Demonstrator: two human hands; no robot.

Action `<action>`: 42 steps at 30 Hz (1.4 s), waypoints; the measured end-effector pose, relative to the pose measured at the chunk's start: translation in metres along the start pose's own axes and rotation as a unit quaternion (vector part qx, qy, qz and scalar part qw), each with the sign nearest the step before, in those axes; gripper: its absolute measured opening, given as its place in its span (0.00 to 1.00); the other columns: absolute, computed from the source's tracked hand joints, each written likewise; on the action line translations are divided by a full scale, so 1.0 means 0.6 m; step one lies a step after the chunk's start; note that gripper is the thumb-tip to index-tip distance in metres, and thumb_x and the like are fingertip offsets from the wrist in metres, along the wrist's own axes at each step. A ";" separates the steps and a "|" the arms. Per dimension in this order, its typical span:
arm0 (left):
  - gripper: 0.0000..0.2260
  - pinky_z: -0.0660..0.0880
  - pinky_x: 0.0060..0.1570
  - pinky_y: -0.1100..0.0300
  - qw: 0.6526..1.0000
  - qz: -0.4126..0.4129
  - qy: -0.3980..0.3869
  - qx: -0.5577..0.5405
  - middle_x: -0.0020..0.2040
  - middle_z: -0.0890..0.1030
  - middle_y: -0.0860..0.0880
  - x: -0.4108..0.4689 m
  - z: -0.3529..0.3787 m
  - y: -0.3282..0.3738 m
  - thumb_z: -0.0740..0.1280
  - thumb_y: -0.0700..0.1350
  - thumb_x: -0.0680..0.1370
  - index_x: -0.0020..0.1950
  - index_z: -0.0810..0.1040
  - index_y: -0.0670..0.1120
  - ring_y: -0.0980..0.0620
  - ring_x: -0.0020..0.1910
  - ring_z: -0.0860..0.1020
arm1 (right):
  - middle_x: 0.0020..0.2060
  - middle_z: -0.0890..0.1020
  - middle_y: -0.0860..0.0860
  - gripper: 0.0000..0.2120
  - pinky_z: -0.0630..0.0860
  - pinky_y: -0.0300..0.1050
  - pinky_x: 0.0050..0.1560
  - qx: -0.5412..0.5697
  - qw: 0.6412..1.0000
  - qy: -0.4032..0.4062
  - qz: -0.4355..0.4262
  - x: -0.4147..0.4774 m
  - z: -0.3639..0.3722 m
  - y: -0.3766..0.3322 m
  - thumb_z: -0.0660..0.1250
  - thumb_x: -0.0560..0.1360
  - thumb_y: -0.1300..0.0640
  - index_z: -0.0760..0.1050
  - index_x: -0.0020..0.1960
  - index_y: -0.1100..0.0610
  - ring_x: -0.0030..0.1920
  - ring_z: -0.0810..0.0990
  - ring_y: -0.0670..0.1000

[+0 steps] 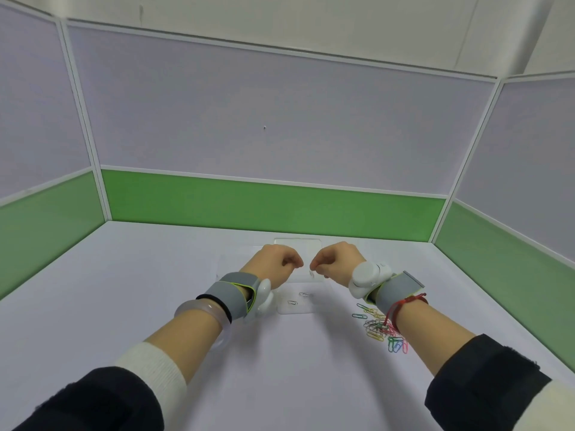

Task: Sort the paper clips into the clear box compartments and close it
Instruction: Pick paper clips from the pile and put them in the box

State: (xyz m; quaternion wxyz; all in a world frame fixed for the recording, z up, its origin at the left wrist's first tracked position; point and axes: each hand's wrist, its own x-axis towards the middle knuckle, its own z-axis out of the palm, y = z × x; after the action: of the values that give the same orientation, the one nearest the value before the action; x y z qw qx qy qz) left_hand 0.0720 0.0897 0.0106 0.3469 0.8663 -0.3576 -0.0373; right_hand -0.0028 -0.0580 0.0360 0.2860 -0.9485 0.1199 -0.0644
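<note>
Both our hands hover curled over the clear box (pixel 295 309) on the desk (pixel 155 275): left hand (pixel 275 262) closed on nothing visible, right hand (pixel 334 259) apparently pinching a pale clip. Sorting has barely begun, we judge; two clips (pixel 298 298) lie inside, one colourful pile (pixel 384 329) waits.

Pale purple table top (pixel 109 306), wide and flat. Around it on three sides, a wall of panels: green strip (pixel 270 206) low down, pale purple panel (pixel 280 119) higher up, thin white frames (pixel 81 98) in between. One tiny dark dot (pixel 264 127) on the back panel (too small to tell what). Above the panels, a plain white wall (pixel 311 23). Green strips on the left and right sides too, slanting down toward the near corners.
</note>
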 end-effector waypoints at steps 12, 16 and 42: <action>0.15 0.71 0.48 0.66 0.999 0.008 -0.020 0.029 0.53 0.82 0.46 0.001 0.005 0.000 0.58 0.34 0.76 0.51 0.83 0.44 0.48 0.51 0.80 | 0.38 0.80 0.51 0.12 0.77 0.41 0.48 -0.111 0.981 -0.152 0.040 -0.011 0.016 0.024 0.63 0.73 0.64 0.82 0.52 0.60 0.38 0.77 0.50; 0.14 0.71 0.49 0.65 0.998 0.014 -0.031 0.046 0.53 0.82 0.46 0.000 0.012 0.006 0.58 0.35 0.76 0.52 0.82 0.44 0.48 0.51 0.79 | 0.37 0.80 0.52 0.11 0.73 0.36 0.36 -0.104 0.983 -0.148 0.046 -0.018 0.011 0.031 0.64 0.72 0.64 0.82 0.52 0.61 0.27 0.73 0.43; 0.13 0.67 0.57 0.58 0.956 0.127 -0.138 0.225 0.57 0.77 0.48 0.028 0.144 0.107 0.63 0.44 0.76 0.59 0.78 0.50 0.48 0.56 0.75 | 0.52 0.84 0.54 0.14 0.74 0.35 0.45 -0.126 0.988 -0.035 0.083 -0.073 -0.066 0.166 0.62 0.73 0.67 0.82 0.54 0.58 0.48 0.82 0.53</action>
State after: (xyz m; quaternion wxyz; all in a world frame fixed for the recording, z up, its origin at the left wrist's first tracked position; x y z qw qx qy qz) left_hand 0.0191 -0.0030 -0.0116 0.0917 0.8557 -0.5083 -0.0305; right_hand -0.0713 -0.1477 0.0108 0.1730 -0.9652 0.1957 0.0083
